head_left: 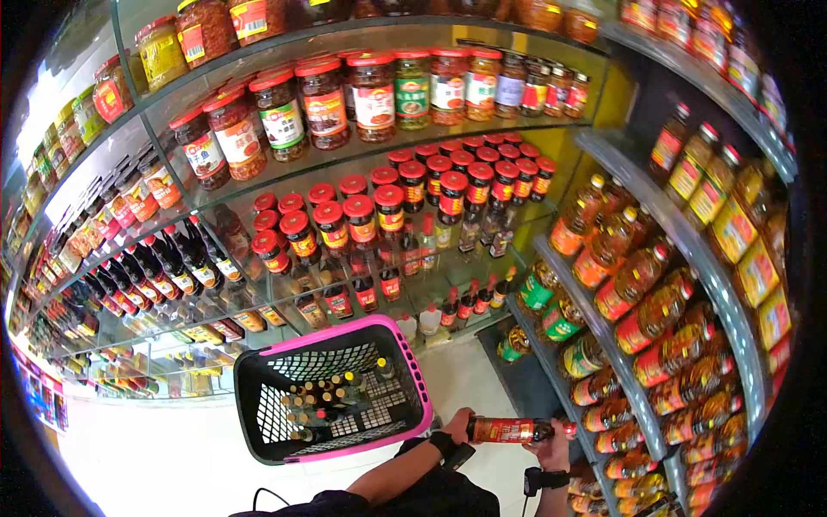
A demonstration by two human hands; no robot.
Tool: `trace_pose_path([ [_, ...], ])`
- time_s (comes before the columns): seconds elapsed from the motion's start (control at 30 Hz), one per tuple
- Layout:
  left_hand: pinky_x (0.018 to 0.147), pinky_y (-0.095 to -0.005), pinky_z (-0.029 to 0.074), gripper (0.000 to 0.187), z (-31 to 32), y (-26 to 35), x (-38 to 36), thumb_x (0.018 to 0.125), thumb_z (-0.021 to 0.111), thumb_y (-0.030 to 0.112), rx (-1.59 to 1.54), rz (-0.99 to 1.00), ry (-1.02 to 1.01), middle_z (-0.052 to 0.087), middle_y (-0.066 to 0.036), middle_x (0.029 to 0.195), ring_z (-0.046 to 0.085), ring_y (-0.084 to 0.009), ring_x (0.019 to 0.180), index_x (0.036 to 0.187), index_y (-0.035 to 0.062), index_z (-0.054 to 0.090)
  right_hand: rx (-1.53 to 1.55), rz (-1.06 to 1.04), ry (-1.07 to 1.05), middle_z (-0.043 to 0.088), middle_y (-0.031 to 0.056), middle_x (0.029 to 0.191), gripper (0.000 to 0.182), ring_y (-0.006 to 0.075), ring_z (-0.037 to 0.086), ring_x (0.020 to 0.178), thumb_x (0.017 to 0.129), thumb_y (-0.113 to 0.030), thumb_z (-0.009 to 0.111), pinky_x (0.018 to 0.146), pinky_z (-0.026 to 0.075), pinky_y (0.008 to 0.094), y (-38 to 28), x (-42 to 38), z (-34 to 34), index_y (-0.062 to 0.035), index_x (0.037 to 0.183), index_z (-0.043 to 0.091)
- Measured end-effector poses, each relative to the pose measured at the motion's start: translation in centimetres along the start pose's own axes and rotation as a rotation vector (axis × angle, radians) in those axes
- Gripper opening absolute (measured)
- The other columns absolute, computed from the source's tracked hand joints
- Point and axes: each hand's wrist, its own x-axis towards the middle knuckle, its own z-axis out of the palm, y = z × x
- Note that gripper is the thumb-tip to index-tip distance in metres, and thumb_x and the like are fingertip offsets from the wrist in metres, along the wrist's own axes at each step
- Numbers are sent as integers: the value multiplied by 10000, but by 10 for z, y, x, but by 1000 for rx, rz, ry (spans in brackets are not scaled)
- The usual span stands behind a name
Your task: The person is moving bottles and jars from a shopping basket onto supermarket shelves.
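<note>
A dark sauce bottle (504, 430) with a red label and a red cap lies sideways between my two hands. My left hand (457, 426) is closed round its base end. Near the neck and cap, my right hand (554, 445) is closed on the same bottle; some of its fingers are hidden. Just left of my left hand stands a black basket with a pink rim (419, 370). Inside it are several small bottles (332, 396) with yellow, tan and red caps, mostly grouped together.
Glass shelves (379, 142) ahead carry rows of red-lidded jars (388, 207) and dark bottles (185, 267). To my right, curved grey shelves (603, 336) hold many oil bottles (633, 280), close to my right hand. Pale floor (146, 457) lies left of the basket.
</note>
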Motion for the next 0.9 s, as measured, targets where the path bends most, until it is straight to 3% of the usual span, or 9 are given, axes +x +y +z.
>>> trace_pose_path([
  [0.1,652,-446,490,308,4,-45,55,746,479,338,1,201,50,555,-109,779,577,-254,721,896,69,479,-37,4,8,596,64,843,249,226,590,789,781,-318,518,627,508,472,-30,29,38,-97,894,533],
  [0.2,663,-394,505,244,-11,-10,89,812,386,271,-870,-449,212,582,-95,808,592,-242,736,838,68,519,-125,-115,-37,597,75,818,223,214,595,767,775,-279,534,596,525,446,-55,66,79,-75,864,548],
  [0.4,827,-405,431,318,-21,-70,148,832,381,341,-1151,-572,343,553,-96,899,541,-227,882,909,62,513,-213,-361,16,599,54,856,171,149,592,742,737,-136,584,528,519,333,-50,133,134,-54,886,573],
  [0.47,916,-405,351,375,-33,-84,159,820,416,377,-1277,-681,358,493,-117,1063,468,-254,1020,1002,56,480,-290,-412,52,599,49,863,178,142,587,744,732,-112,590,546,509,311,-44,160,157,-44,896,581],
  [0.53,937,-414,324,404,-46,-79,168,827,405,356,-1327,-644,363,422,-134,1164,443,-288,1043,1086,47,439,-367,-465,88,598,44,869,187,134,581,747,728,-89,596,565,499,289,-49,187,185,-34,907,588],
  [0.6,897,-392,377,402,-57,-79,181,822,430,331,-1295,-527,292,431,-112,1188,433,-244,1077,1091,32,442,-467,-620,-124,597,31,871,237,122,564,745,723,-56,608,635,469,252,-61,212,220,-15,956,589],
  [0.63,845,-372,402,372,-72,-68,179,857,346,277,-1266,-533,311,529,-129,1070,518,-236,935,1070,0,474,-513,-610,-206,596,35,875,236,120,559,754,724,-61,616,667,454,244,-64,218,238,-10,952,592],
  [0.77,782,-347,427,303,-79,-78,199,865,321,231,-1299,-466,333,570,-87,935,540,-220,859,975,17,506,-602,-685,-447,614,55,833,303,128,561,730,757,-138,627,684,445,262,-59,279,298,9,1017,573],
  [0.9,756,-347,438,309,-90,-85,216,868,301,199,-1443,-440,411,556,-140,953,530,-265,863,1011,-24,461,-700,-713,-583,622,71,830,289,154,581,700,750,-127,633,650,466,282,-56,308,339,8,999,579],
])
